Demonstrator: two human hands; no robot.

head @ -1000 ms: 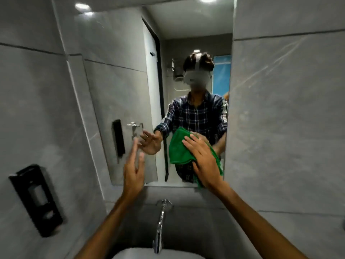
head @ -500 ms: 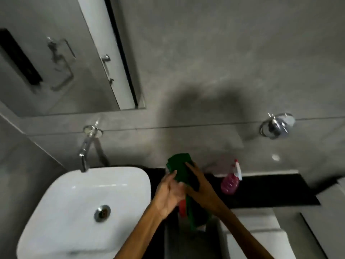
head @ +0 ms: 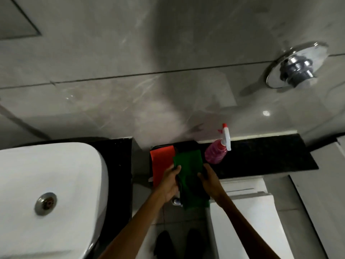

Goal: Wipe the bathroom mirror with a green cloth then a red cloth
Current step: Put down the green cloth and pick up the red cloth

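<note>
The green cloth (head: pixel 189 166) hangs spread between both hands over the black counter (head: pixel 261 156). My left hand (head: pixel 169 182) pinches its left edge and my right hand (head: pixel 210 179) holds its right edge. A red cloth (head: pixel 161 161) lies flat on the counter just left of the green one, partly under it. Only a corner of the mirror (head: pixel 16 19) shows at the top left.
A pink spray bottle (head: pixel 217 153) with a white trigger stands on the counter right of the cloths. A white basin (head: pixel 50 184) fills the lower left. A chrome wall valve (head: pixel 296 66) sits at the upper right. A white toilet tank (head: pixel 252 202) is below the counter.
The view has swung down from the mirror to the counter. My hands have brought the green cloth down from the glass and spread it out beside the red cloth.
</note>
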